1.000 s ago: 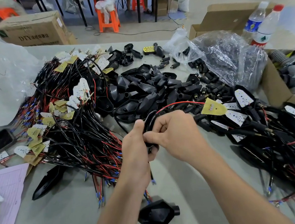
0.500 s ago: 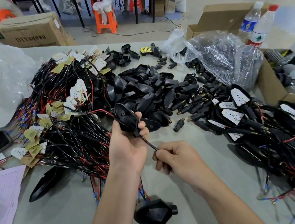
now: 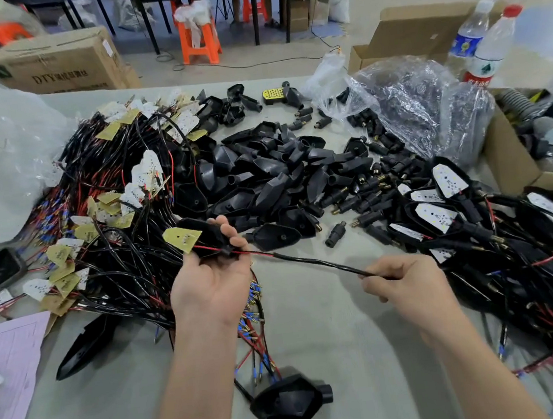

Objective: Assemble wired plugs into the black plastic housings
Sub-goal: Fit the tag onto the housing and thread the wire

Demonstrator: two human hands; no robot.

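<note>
One pull has changed things: the yellow board point(image 3: 182, 239) now sits at the mouth of the black housing point(image 3: 209, 231) gripped in my curled left hand point(image 3: 213, 285), and the cable point(image 3: 319, 263) stretches taut to my right hand point(image 3: 404, 284), now well apart and pinching it, so I judge seating comes next.

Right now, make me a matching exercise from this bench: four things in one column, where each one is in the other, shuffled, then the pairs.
1 housing
2 black cable
3 pink paper
4 orange stool

A on the floor past the table
B gripped in the left hand
C table's near left corner
D pinched by the right hand

Pairs: 1-B, 2-D, 3-C, 4-A
</note>
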